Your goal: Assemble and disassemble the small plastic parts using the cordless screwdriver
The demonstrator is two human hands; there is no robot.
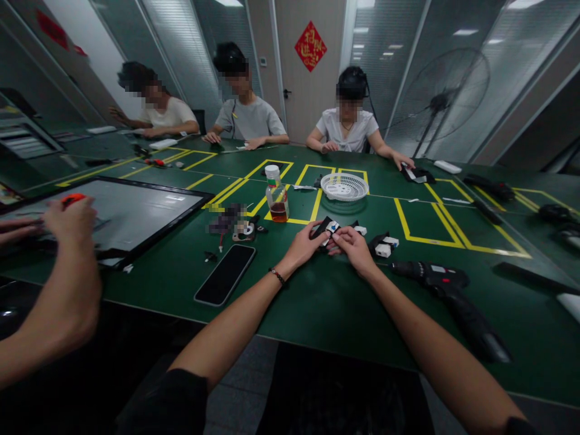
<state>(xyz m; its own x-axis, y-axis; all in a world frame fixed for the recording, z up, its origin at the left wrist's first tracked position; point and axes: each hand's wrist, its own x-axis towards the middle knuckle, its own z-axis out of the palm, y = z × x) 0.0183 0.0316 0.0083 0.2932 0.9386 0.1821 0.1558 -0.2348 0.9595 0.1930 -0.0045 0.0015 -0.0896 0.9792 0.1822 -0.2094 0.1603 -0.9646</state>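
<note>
My left hand (302, 248) is closed around a small black part with a white piece and a blue spot (330, 228); its exact kind is too small to make out. Against the same part's lower right side, the fingers of my right hand (356, 246) are closed in a pinch. Just right of my right hand lies a black and white part (384, 245), and a small white piece (361, 230) shows behind my fingers. A black cordless drill (446, 281) rests on its side further right. To the left of my left wrist lies a phone (225, 275), screen up.
A bottle with dark liquid (277, 202) and a white plastic basket (344, 186) stand beyond my hands on the green table (312, 308). At left, a neighbour's hand (70, 220) holds an orange tool over a black-framed panel (149, 208). Several people sit opposite.
</note>
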